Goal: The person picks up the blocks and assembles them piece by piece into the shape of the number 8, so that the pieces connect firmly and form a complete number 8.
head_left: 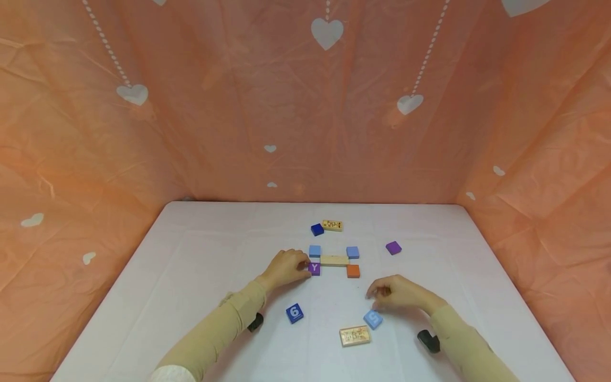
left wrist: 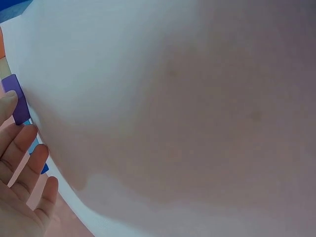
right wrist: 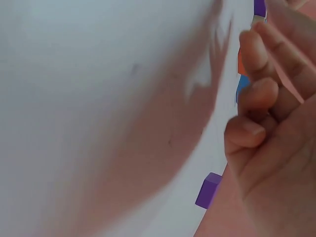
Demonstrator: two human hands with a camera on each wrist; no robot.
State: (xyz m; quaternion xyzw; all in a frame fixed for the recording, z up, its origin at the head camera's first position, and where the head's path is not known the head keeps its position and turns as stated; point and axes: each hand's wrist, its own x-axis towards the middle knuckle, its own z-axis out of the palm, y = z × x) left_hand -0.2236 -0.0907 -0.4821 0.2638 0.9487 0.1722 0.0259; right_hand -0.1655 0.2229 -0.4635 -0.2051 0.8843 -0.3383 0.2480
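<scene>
In the head view my left hand (head_left: 286, 269) pinches a purple block with a white Y (head_left: 314, 269) between thumb and fingers. The left wrist view shows the thumb on the purple block (left wrist: 16, 98), with the other fingers spread below. The block is at the left end of a pale wooden plank (head_left: 334, 260). Light blue blocks (head_left: 315, 251) (head_left: 352, 252) lie behind the plank's two ends, and an orange block (head_left: 353, 271) sits at its front right. My right hand (head_left: 401, 293) hovers with loosely curled fingers, holding nothing, beside a light blue block with a white character (head_left: 373, 319).
Nearer me lie a dark blue block with a 6 (head_left: 294, 313) and a wooden domino-like tile (head_left: 355, 336). Farther back are another dark blue block (head_left: 317, 229) and a patterned wooden tile (head_left: 332, 225). A purple block (head_left: 393, 248) lies to the right on the white table (head_left: 215, 233).
</scene>
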